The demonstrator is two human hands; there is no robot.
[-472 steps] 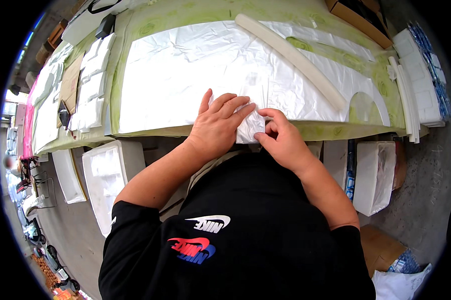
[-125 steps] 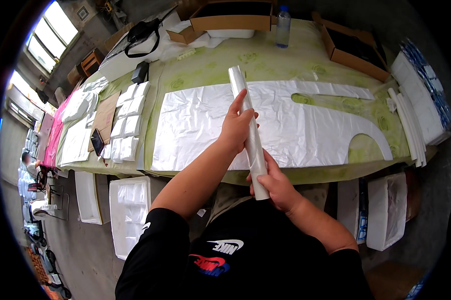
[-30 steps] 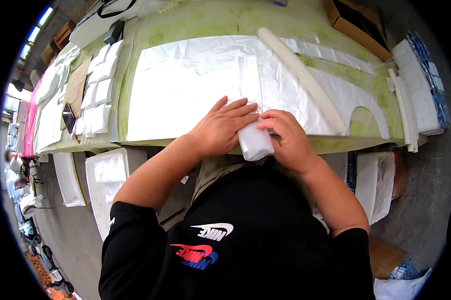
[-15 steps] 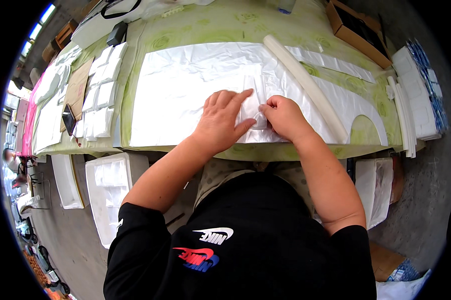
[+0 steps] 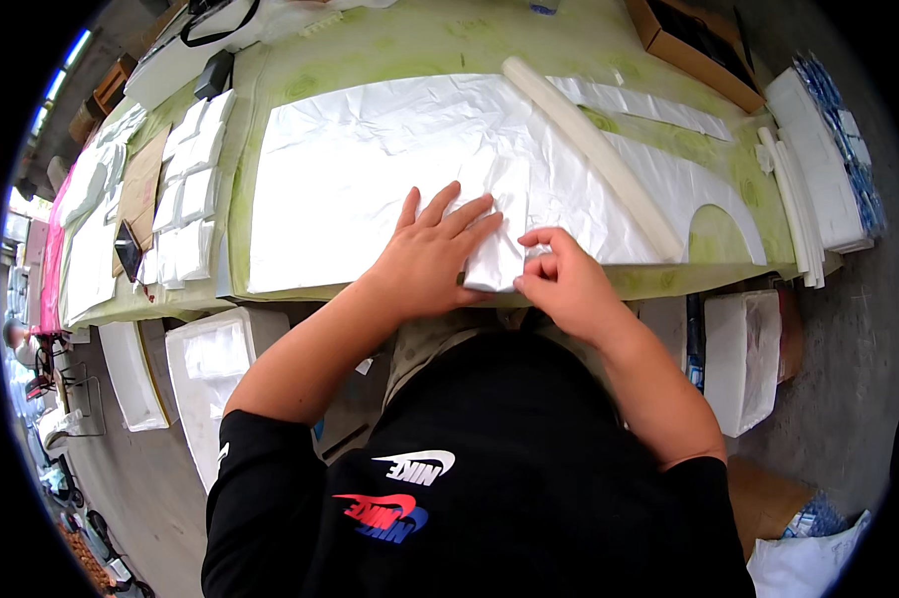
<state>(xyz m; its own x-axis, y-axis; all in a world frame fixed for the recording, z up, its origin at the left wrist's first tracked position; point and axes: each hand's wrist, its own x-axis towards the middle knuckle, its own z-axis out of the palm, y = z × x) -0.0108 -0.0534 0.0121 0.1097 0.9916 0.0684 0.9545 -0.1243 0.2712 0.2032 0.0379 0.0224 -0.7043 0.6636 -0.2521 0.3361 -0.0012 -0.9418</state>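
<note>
A small folded white plastic film packet (image 5: 497,244) lies near the table's front edge, on top of a large white plastic sheet (image 5: 340,189). My left hand (image 5: 431,251) is open, palm down with fingers spread, and its fingertips touch the packet's left side. At the packet's near right corner, my right hand (image 5: 567,287) has its fingers curled, with thumb and fingers closed on the edge. How much film sits between those fingertips is hard to make out.
A long pale roll (image 5: 594,154) lies slantwise across the sheet. Stacks of folded white packets (image 5: 185,194) and a dark phone (image 5: 128,249) are at left. An open cardboard box (image 5: 693,60) stands far right, near white slabs (image 5: 813,159). White bins (image 5: 743,364) sit below the table.
The clear-looking packet is now covered by opaque white film. My left hand has flattened and spread its fingers; my right hand has moved nearer me, to the packet's near corner.
</note>
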